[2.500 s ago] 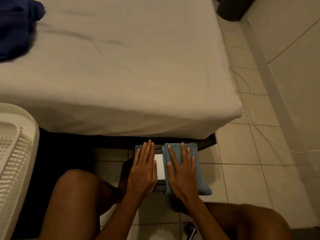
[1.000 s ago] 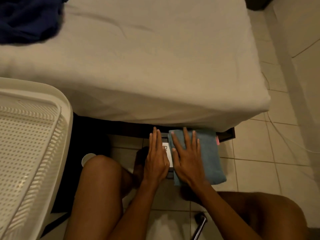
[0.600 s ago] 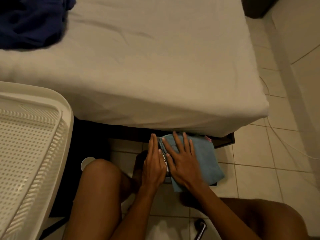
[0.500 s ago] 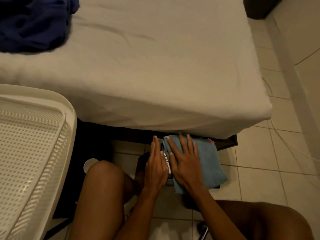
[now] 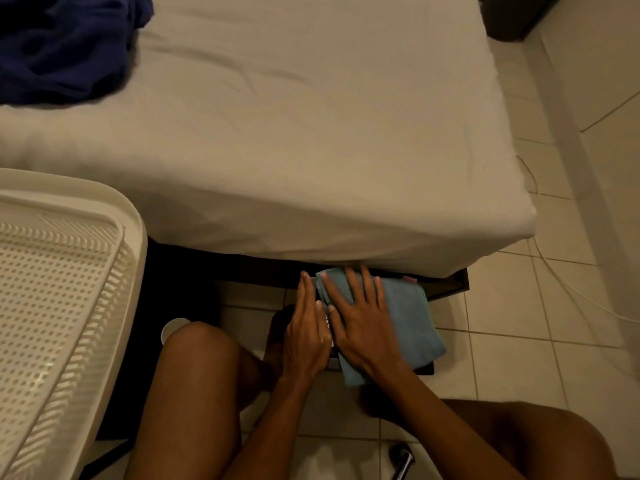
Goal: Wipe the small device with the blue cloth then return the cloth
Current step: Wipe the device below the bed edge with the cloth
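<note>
The blue cloth (image 5: 410,323) lies folded over the small device (image 5: 424,368), a dark flat box on the tiled floor just under the bed's edge. Only a dark corner and a sliver of white top between my hands show. My right hand (image 5: 362,327) presses flat on the cloth with fingers spread. My left hand (image 5: 306,327) rests flat beside it on the device's left part, fingers together, touching the cloth's left edge.
The bed (image 5: 277,133) with a beige sheet overhangs the device. Dark blue fabric (image 5: 59,46) lies on its far left. A white perforated basket (image 5: 52,306) stands at left. A white cup (image 5: 173,329) sits by my left knee. A white cable (image 5: 571,282) runs along the right floor.
My right hand has slid the cloth leftward over the device's white top, covering most of it. My left hand stays beside it. The camera has shifted right and forward.
</note>
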Motion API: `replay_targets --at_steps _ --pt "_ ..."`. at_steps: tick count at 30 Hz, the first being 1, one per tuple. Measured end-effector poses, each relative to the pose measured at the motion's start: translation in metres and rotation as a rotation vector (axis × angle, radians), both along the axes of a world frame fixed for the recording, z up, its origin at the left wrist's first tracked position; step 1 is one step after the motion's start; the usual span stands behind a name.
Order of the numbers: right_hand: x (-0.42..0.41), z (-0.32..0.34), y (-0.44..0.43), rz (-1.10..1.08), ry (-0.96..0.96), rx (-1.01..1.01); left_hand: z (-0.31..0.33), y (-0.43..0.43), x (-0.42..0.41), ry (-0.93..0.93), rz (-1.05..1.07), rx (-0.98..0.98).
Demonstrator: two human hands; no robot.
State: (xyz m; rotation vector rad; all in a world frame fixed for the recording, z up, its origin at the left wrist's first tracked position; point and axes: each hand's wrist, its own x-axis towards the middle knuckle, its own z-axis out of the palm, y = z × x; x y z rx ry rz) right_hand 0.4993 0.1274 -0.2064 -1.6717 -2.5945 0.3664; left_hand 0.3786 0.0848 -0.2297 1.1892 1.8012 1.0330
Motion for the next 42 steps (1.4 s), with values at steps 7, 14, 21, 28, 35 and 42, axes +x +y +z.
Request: replay_targets --at_steps 7,14,21,28,35,42 --pt "0.007 -0.002 0.001 -0.043 0.024 0.006 -0.001 0.002 0.003 0.014 -0.027 0.029" --pt "0.012 -0.011 -0.016 -0.480 0.097 0.014 0.001 0.003 0.003 0.136 -0.050 0.007" --pt "0.063 -0.007 -0.005 -0.200 0.139 -0.068 -0.010 0.004 0.005 0.259 -0.102 -0.028" --pt "0.058 -0.008 -0.021 -0.246 0.156 -0.069 -0.012 0.010 0.007 0.658 -0.271 -0.003" --pt "0.059 -0.010 -0.009 -0.500 0.141 0.005 -0.009 0.016 0.010 0.770 -0.457 0.024" --pt "0.057 -0.016 -0.005 -0.535 0.128 0.015 -0.005 0.017 0.014 0.709 -0.578 0.078"
